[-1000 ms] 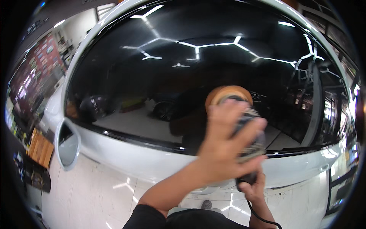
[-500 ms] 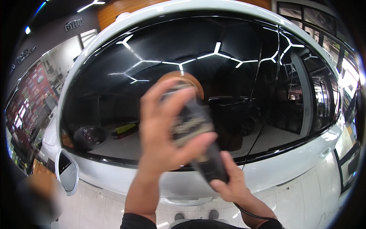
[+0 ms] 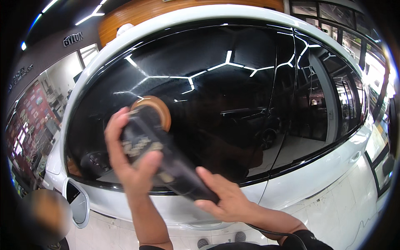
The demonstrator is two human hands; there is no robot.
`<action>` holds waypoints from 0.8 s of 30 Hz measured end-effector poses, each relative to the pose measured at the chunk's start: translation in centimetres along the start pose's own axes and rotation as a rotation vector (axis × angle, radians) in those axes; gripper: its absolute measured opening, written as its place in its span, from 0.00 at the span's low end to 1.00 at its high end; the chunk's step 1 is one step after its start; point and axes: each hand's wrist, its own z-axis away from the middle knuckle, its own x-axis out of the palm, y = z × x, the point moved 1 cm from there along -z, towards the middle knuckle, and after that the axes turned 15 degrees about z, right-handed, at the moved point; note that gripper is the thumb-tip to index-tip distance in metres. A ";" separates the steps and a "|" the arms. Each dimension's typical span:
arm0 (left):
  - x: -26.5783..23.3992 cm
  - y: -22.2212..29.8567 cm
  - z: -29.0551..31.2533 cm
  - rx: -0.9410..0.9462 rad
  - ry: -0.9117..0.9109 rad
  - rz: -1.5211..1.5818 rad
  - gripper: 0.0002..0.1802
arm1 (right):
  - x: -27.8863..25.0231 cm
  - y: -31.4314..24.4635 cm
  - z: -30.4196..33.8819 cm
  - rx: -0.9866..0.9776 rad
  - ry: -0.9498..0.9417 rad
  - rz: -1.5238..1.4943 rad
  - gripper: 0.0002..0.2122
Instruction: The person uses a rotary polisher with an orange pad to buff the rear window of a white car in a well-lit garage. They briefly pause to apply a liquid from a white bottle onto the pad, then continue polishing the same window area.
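Observation:
A black corded polisher [image 3: 173, 156] with a round orange pad [image 3: 162, 112] is in both my hands. My left hand [image 3: 135, 175] wraps over its head end, thumb toward me and fingers along the far-left side. My right hand [image 3: 225, 198] grips the tail of the body. The pad lies against the dark side window [image 3: 212, 100] of a white car, left of the middle; how much of its face touches the glass is hidden. A black cord [image 3: 271, 231] trails beneath my right forearm.
The car's side mirror [image 3: 79, 204] juts out at the lower left, beside a blurred round shape [image 3: 50, 214]. Below the window runs the white door panel [image 3: 300, 177]. My shoes [image 3: 203, 242] stand on pale floor tiles close to the car.
The polisher has slid left and slightly toward me across the glass, with both hands moving along with it. The view has also shifted a little.

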 end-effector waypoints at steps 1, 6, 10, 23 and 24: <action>-1.7 0.0 0.2 -0.012 0.076 -0.008 0.46 | 0.2 -1.3 -1.4 0.024 -0.088 -0.010 0.39; -1.9 -0.3 -0.7 -0.041 0.092 0.021 0.45 | -0.2 -1.2 -1.9 -0.011 -0.063 -0.001 0.39; 4.1 -0.5 -1.6 0.110 -0.177 0.009 0.43 | -2.7 2.0 2.3 0.040 0.110 -0.014 0.38; 9.8 -0.7 -6.4 0.257 -0.325 0.036 0.43 | -6.0 1.7 0.3 0.112 0.259 -0.071 0.39; 8.5 -0.6 -6.6 0.165 -0.256 0.106 0.41 | -5.5 1.1 -0.9 0.085 0.196 -0.060 0.40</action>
